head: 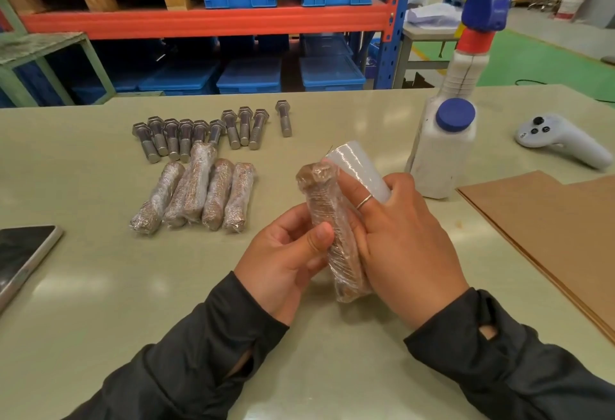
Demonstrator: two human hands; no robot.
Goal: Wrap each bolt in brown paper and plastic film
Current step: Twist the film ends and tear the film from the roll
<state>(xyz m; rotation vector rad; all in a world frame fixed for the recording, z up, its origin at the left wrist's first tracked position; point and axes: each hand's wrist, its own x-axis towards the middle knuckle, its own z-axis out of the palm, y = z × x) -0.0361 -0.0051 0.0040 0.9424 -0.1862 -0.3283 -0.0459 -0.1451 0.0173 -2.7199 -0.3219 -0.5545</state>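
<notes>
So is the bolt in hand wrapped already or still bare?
Wrapped: the held bolt shows brown paper under shiny plastic film from head to tip, gripped by the left hand and right hand.

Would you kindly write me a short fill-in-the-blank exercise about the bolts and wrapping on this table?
1. The bolt held in both hands is wrapped in brown paper and clear ____.
2. Finished wrapped bolts lie just in front of a row of ____ bolts.
3. The right hand also holds the film roll and wears a ____ on one finger.
4. The sheets of brown paper lie on the person's ____ side.

Missing words: film; bare; ring; right
</notes>
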